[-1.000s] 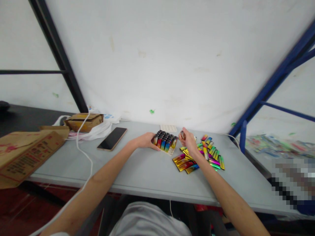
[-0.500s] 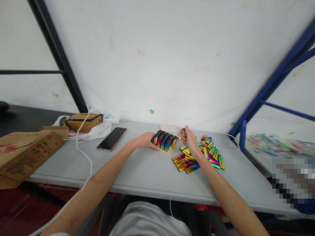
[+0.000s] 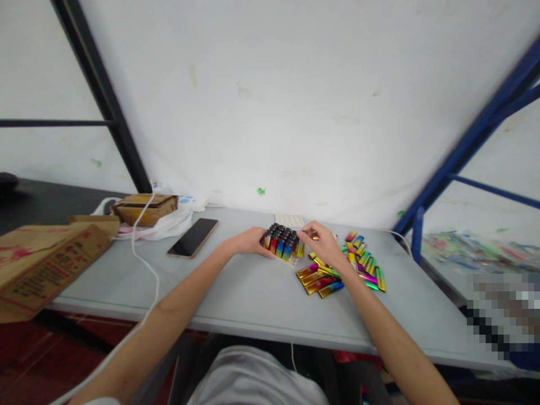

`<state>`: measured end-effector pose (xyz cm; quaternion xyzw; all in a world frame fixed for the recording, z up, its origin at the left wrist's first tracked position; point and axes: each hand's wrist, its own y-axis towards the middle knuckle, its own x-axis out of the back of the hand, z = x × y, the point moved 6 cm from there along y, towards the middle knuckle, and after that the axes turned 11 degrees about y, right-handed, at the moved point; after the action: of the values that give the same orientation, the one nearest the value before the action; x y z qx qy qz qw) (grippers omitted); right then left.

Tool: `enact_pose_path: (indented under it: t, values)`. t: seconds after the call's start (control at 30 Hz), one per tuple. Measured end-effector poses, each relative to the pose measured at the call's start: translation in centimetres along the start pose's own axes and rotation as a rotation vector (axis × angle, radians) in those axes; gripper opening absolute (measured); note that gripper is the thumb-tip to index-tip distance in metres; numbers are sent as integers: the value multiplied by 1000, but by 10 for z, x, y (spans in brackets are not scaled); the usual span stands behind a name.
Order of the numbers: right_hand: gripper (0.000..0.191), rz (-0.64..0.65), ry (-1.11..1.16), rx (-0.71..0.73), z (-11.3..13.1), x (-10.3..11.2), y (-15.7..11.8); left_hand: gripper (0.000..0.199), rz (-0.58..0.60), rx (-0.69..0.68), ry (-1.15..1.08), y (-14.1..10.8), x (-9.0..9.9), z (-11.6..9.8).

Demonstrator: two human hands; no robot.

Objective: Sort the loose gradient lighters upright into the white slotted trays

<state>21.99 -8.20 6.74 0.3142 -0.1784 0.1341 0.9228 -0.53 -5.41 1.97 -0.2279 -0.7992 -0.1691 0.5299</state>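
Snugly, the left hand's [image 3: 252, 242] fingers clamp the lighter block [image 3: 282, 243] from its left; the right hand's [image 3: 324, 242] fingers bend at its right edge, grip unclear. Loose lighters [image 3: 327, 281] right of the block seem light, stiff, slick: pinch mid-body.

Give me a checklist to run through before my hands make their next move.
1. Left hand steadying the upright lighters: ok, it cups their left side.
2. Right hand at the upright lighters: ok, fingertips at their right side.
3. Right hand's grip on a lighter: cannot tell, fingers hide it.
4. Tray full: not ok, bare part at the near right.
5. Loose lighters within easy reach: ok, probably, beside the right hand.
6. Cable off the left forearm: cannot tell, they overlap.
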Motion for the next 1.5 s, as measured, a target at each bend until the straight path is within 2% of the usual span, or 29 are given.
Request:
enact_pose_path:
  t: [0.17, 0.37, 0.63, 0.87, 1.13, 1.23, 1.33, 1.43, 1.5]
  values:
    - [30, 100, -91, 44, -3, -3, 0, 64, 7, 24, 16, -2, 2, -2]
    - [25, 139, -141, 88, 0, -4, -1, 64, 10, 29, 25, -1, 1, -2]
    - [27, 119, -169, 69, -3, -1, -1, 64, 10, 32, 34, -1, 2, -3]
    - [32, 173, -166, 45, 5, -1, -3, 64, 6, 17, 16, -1, 2, -3]
    - [40, 233, -212, -4, 1, -6, -5, 62, -3, -1, 3, -1, 1, -2]
    - [42, 188, -216, -21, 0, -2, -4, 62, -2, 11, 19, -1, 2, -2]
    - [42, 71, -223, -24, -4, 11, 0, 62, 6, 5, 14, -2, 3, -4]
    - [39, -53, -328, 7, -17, 26, 2, 63, 2, 17, 23, -3, 4, -5]
    - [31, -69, -438, 37, -31, 32, 2, 64, 4, 35, 35, -2, 4, -4]
